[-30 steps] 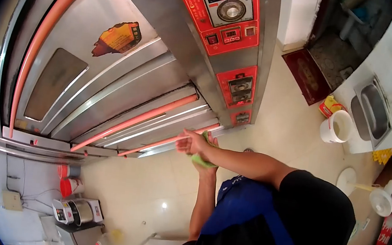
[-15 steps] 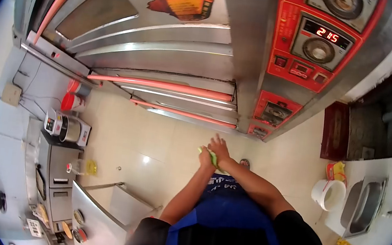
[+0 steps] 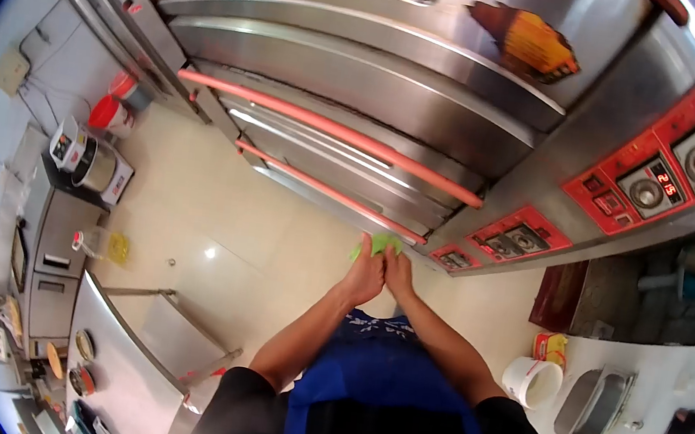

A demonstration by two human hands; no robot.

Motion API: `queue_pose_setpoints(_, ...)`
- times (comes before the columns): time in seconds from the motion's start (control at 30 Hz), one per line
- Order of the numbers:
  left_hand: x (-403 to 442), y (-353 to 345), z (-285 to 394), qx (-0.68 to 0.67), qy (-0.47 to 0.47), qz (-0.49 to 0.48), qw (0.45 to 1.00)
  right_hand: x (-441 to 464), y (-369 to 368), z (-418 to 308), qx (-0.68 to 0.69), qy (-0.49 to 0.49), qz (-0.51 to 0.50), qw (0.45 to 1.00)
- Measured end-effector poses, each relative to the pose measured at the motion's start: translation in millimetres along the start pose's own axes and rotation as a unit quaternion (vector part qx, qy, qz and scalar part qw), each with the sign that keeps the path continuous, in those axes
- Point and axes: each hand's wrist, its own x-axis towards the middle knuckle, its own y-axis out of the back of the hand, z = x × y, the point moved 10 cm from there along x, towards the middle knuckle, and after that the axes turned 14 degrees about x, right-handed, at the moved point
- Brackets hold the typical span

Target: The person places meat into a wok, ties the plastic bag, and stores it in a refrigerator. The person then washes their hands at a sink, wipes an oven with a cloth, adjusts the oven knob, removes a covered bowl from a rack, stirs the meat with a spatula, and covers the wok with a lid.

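A small green cloth (image 3: 382, 244) is bunched between my two hands, low in front of the steel oven (image 3: 331, 67). My left hand (image 3: 365, 273) has its fingers closed on the cloth's left part, thumb pointing up. Right beside it, my right hand (image 3: 397, 272) grips the cloth's other side. Both hands are in front of the blue apron (image 3: 381, 364), just below the lowest red handle (image 3: 333, 191). The palms and most fingertips are hidden.
Red control panels (image 3: 647, 180) run down the oven's right side. At the right are a white bucket (image 3: 532, 383) and a steel sink (image 3: 593, 410). A mixer (image 3: 94, 164) and a steel table (image 3: 120, 371) are on the left, with a plastic bottle (image 3: 105, 245) between them.
The view has turned, shifting the oven panels to the right. My hands have gone from crossed over each other to side by side, with the green cloth showing above them.
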Motion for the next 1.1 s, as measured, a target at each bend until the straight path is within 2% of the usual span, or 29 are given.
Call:
queue_pose_setpoints(0.07, -32, -9, 20, -0.033, 0.005, -0.030, 0.999, 24, 24, 13, 0.023, -0.014, 0.098, 0.995)
queue_pose_setpoints(0.1, -41, -8, 29, -0.051, 0.017, -0.063, 0.997, 31, 30, 1, -0.134, 0.072, 0.116, 0.981)
queue_pose_setpoints(0.13, -46, 5, 35, -0.054, 0.016, -0.068, 0.996, 35, 31, -2, -0.139, 0.073, 0.118, 0.981)
queue_pose_setpoints(0.2, -63, 64, 48, -0.013, -0.049, 0.029, 0.998, 27, 28, -13, -0.142, 0.126, 0.134, 0.973)
queue_pose_setpoints(0.23, -70, 105, 40, 0.004, -0.044, 0.085, 0.995, 15, 17, -54, -0.093, 0.099, 0.108, 0.985)
queue_pose_setpoints(0.27, -77, 148, 31, 0.022, -0.040, 0.139, 0.989, 7, 20, -92, -0.089, 0.140, 0.130, 0.977)
queue_pose_setpoints(0.3, -87, 183, 19, -0.059, -0.013, 0.188, 0.980, -1, 22, -126, -0.085, 0.180, 0.152, 0.968)
queue_pose_setpoints(0.33, -98, 211, 9, -0.138, 0.013, 0.236, 0.962, -11, 31, -169, -0.025, 0.222, 0.190, 0.956)
queue_pose_setpoints(0.37, -106, 225, 10, -0.140, 0.015, 0.234, 0.962, -21, 40, -212, 0.037, 0.263, 0.226, 0.937)
queue_pose_setpoints(0.4, -119, 240, 10, -0.168, 0.015, 0.258, 0.951, -30, 57, -233, 0.095, 0.243, 0.268, 0.927)
queue_pose_setpoints(0.47, -135, 263, 8, -0.192, 0.020, 0.282, 0.940, -63, 57, -313, 0.240, 0.362, 0.254, 0.865)
queue_pose_setpoints(0.5, -140, 274, 11, -0.171, 0.008, 0.284, 0.944, -74, 56, -340, 0.239, 0.467, 0.211, 0.825)
queue_pose_setpoints(0.57, -146, 281, 17, -0.147, -0.001, 0.285, 0.947, -80, 37, -379, 0.188, 0.554, 0.135, 0.800)
queue_pose_setpoints(0.6, -146, 279, 21, -0.169, -0.005, 0.274, 0.947, -86, 11, -413, -0.010, 0.604, 0.138, 0.785)
queue_pose_setpoints(0.63, -147, 276, 23, -0.189, -0.010, 0.264, 0.946, -81, -23, -435, -0.207, 0.629, 0.135, 0.737)
queue_pose_setpoints(0.7, -147, 274, 25, -0.187, -0.011, 0.257, 0.948, -22, -52, -400, -0.312, 0.580, 0.125, 0.742)
queue_pose_setpoints(0.77, -146, 268, 24, -0.187, -0.012, 0.247, 0.951, 34, -82, -343, -0.430, 0.498, 0.060, 0.751)
queue_pose_setpoints(0.9, -157, 283, 14, -0.211, -0.018, 0.268, 0.940, 67, -87, -289, -0.444, 0.431, 0.005, 0.786)
queue_pose_setpoints(0.97, -168, 297, -5, -0.217, -0.012, 0.282, 0.935, 71, -67, -297, -0.348, 0.460, 0.084, 0.813)
queue_pose_setpoints(1.0, -169, 302, -10, -0.232, -0.014, 0.271, 0.934, 72, -67, -297, -0.346, 0.453, 0.092, 0.817)
queue_pose_setpoints(1.07, -171, 306, -6, -0.249, -0.014, 0.256, 0.934, 81, -76, -298, -0.446, 0.397, 0.083, 0.798)
queue_pose_setpoints(1.1, -167, 305, -6, -0.247, -0.003, 0.243, 0.938, 98, -76, -278, -0.449, 0.389, 0.070, 0.801)
